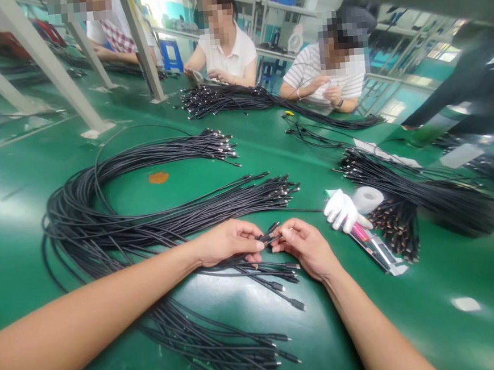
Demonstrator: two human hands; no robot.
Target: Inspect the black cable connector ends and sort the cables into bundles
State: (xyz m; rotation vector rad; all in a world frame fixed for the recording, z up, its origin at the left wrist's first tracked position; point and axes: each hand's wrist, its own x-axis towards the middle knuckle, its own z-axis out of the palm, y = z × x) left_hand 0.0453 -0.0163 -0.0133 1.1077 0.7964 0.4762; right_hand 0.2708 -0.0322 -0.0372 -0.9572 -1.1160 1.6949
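Observation:
Between my two hands is the connector end of a black cable (270,238), held just above the green table (327,338). My left hand (234,243) pinches it from the left, thumb on top. From the right, my right hand (300,243) grips near the tip with thumb and forefinger. Several loose cable ends (290,270) lie right below my fingers. A large curved bundle of black cables (74,215) spreads behind and left of my left hand, its connectors pointing right. More cables (225,340) fan out nearer to me.
To the right lie a white glove (341,209), a tape roll (368,199) and a pink-and-silver tool (371,243). Further right is another cable bundle (427,193). Across the table sit several people near a cable pile (227,98). Metal posts (58,68) rise at left.

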